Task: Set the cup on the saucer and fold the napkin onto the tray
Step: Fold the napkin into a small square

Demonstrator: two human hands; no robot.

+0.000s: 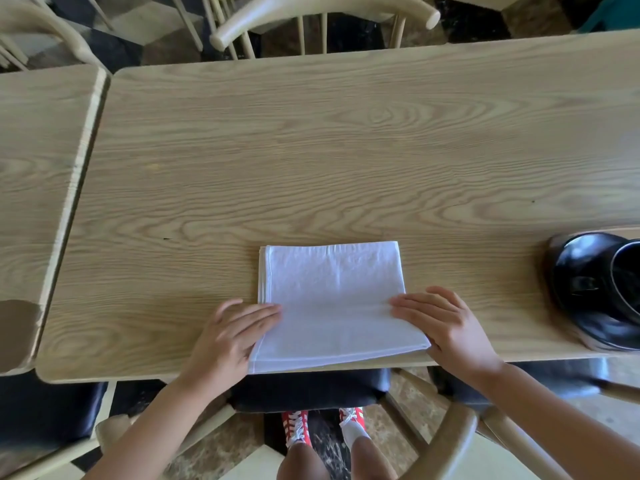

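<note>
Both hands lay flat w/ straight fingers on the folded white napkin at the tabletop's near edge: left hand on its left side, right hand on its right. Napkin's fold crease ran left-right. Black cup sat at far right.

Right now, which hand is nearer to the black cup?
Right. The right hand rests on the napkin's right edge, on the black cup's side; the left hand rests on its left edge, farther away.
</note>
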